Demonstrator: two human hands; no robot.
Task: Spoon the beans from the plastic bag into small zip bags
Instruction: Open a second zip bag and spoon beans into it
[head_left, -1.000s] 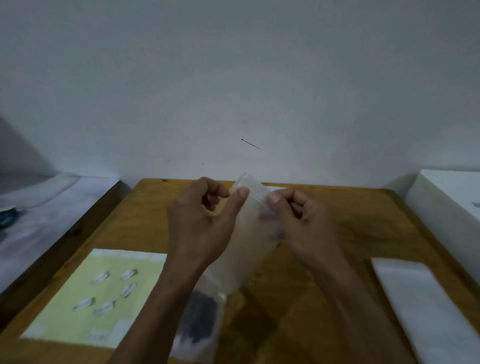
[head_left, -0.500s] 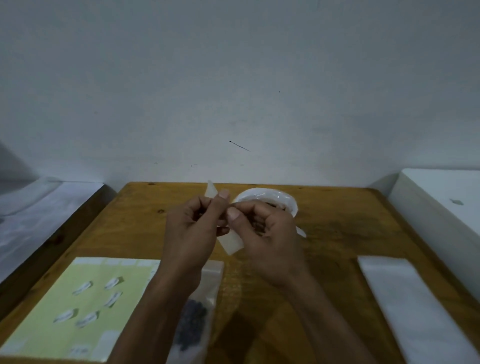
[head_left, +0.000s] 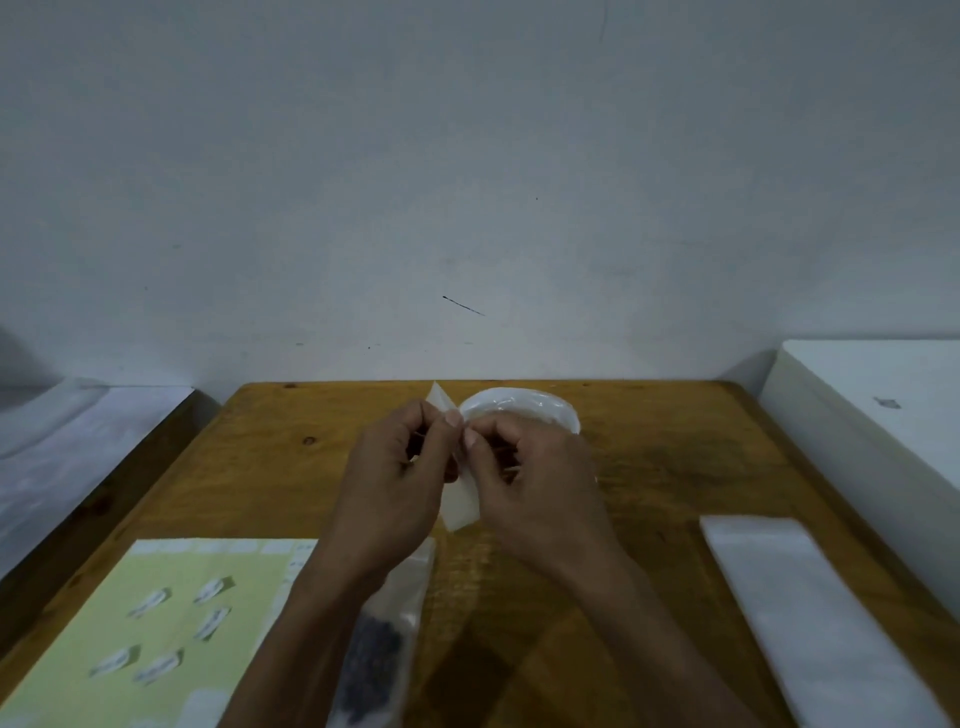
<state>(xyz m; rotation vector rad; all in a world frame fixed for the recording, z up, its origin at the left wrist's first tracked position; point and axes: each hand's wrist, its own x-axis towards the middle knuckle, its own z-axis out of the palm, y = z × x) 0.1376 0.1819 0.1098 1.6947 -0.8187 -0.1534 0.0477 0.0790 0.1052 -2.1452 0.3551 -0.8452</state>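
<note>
Above the middle of the wooden table, my left hand and my right hand both pinch the top edge of a small clear zip bag that hangs between them. Behind my right hand stands the plastic bag of beans, of which only the white rolled rim shows. A filled zip bag with dark beans lies flat on the table under my left forearm. No spoon is visible.
A pale green sheet with several small white labels lies at the front left. A stack of flat white bags lies at the front right. A white box stands at the right, and a lower surface lies beyond the left edge.
The small bag was held flat and wide between my hands; now my hands have closed together, pinching its top edge. The view shifted, and the white rim of the bean bag has come into sight.
</note>
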